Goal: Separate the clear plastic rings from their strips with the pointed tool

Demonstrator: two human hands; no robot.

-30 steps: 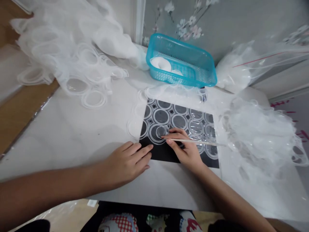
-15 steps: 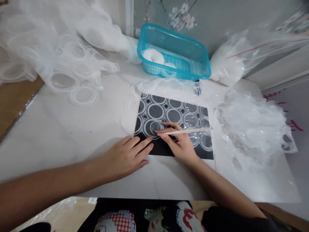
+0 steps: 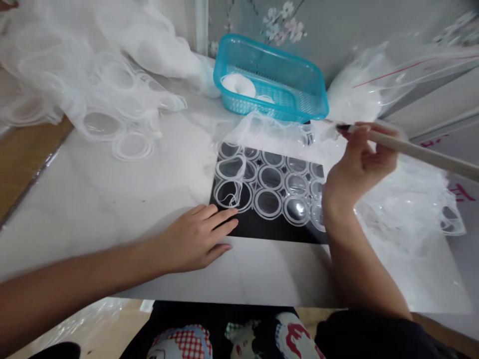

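A clear plastic film with rows of white-edged rings [image 3: 270,178] lies over a black sheet [image 3: 269,230] on the table. At the sheet's left end, part of the film is curled over on itself, with a loose strip [image 3: 233,199] inside one ring. My left hand [image 3: 204,234] lies flat, fingers stretched out, its fingertips at the sheet's lower left edge beside that ring. Above the sheet's right side, my right hand [image 3: 364,162] is raised and closed around a thin pale stick with a dark tip [image 3: 419,148]. The tip points left, near the basket's right corner.
A turquoise plastic basket [image 3: 271,50] holding a white roll [image 3: 238,85] stands behind the sheet. Heaped ring-cut film [image 3: 112,94] covers the back left, and more film [image 3: 407,199] lies at the right. A clear bag [image 3: 359,94] with white contents leans at the back right.
My right hand has moved up and right, away from the ring near my left fingertips, with the stick still held. The film's left end now lies curled over the sheet. My left hand stays put.
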